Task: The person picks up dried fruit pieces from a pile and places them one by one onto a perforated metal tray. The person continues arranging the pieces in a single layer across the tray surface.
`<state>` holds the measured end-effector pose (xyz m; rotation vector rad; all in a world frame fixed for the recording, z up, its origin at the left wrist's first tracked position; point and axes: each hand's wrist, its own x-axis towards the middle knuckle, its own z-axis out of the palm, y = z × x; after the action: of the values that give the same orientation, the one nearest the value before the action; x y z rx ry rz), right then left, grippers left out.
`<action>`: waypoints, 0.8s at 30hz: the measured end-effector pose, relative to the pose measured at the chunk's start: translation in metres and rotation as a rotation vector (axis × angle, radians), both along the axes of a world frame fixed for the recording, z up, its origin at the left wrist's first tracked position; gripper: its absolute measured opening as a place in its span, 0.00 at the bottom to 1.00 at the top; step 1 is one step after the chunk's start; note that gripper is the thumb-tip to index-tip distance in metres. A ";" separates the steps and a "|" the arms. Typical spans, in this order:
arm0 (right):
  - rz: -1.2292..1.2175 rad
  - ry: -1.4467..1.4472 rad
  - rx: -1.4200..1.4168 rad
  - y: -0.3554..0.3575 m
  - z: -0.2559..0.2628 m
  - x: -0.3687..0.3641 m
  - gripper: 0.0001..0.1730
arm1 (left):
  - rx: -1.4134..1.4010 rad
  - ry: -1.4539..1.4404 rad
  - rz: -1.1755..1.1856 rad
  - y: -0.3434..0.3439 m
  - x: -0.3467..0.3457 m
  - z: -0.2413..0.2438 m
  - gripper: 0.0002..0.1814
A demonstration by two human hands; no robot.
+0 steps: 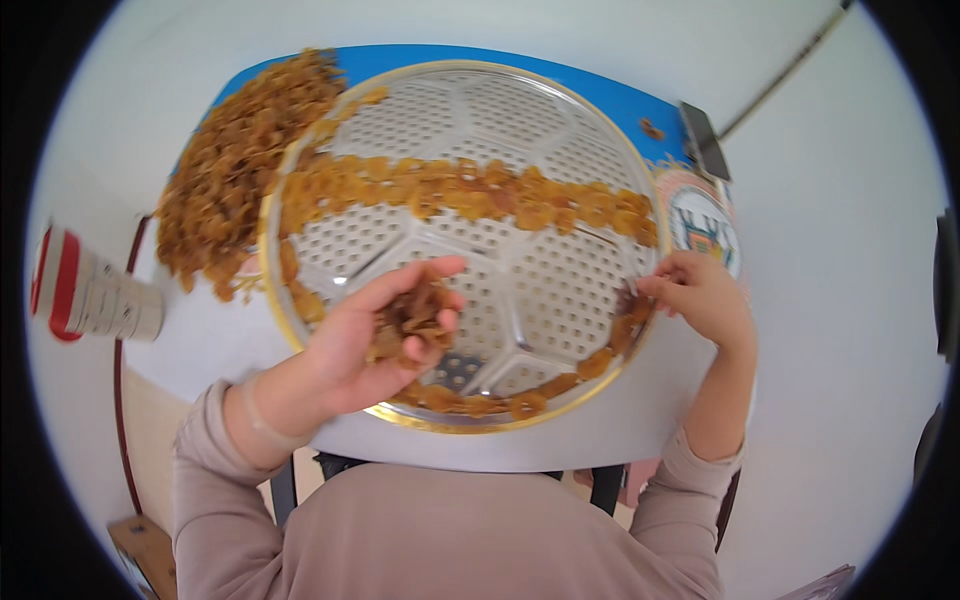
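Note:
A clump of thin brown dried slices [409,319] lies cupped in my left hand [352,345], which is over the near left part of a large round perforated metal tray [457,274]. At the tray's right rim, my right hand [697,289] pinches its fingertips together on a dark dried slice [630,294], blurred and partly hidden. A band of overlapping amber slices [465,187] crosses the tray from left to right. More slices form a row [529,405] along the near rim, curving up towards my right hand. Others line the left rim, partly behind my left hand.
A big heap of dried slices [240,165] stands left of the tray on the blue and white table [517,450]. A red and white cup [101,289] is at far left. A phone-like dark object [705,140] stands at the back right, near a loose slice [651,129].

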<state>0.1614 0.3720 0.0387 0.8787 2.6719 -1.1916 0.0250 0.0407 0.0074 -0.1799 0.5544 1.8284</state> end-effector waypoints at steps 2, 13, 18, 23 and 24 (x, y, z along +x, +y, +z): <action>-0.069 0.052 -0.016 -0.005 0.001 -0.005 0.14 | 0.018 0.011 -0.010 -0.002 0.000 0.000 0.22; 0.336 0.497 0.214 -0.088 0.021 -0.022 0.07 | 0.058 0.071 -0.033 0.000 -0.003 -0.006 0.25; 0.621 0.562 0.155 -0.128 0.028 -0.038 0.11 | 0.038 0.082 -0.088 0.000 -0.004 -0.004 0.23; 0.622 0.535 0.094 -0.140 0.019 -0.057 0.14 | 0.033 0.075 -0.106 -0.001 -0.005 -0.006 0.22; 0.605 0.494 0.067 -0.143 0.019 -0.058 0.14 | 0.037 0.073 -0.108 -0.001 -0.005 -0.005 0.22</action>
<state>0.1032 0.2292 0.0581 -0.2768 3.0008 -1.2720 0.0200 0.0397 0.0023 -0.0569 0.5706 1.7441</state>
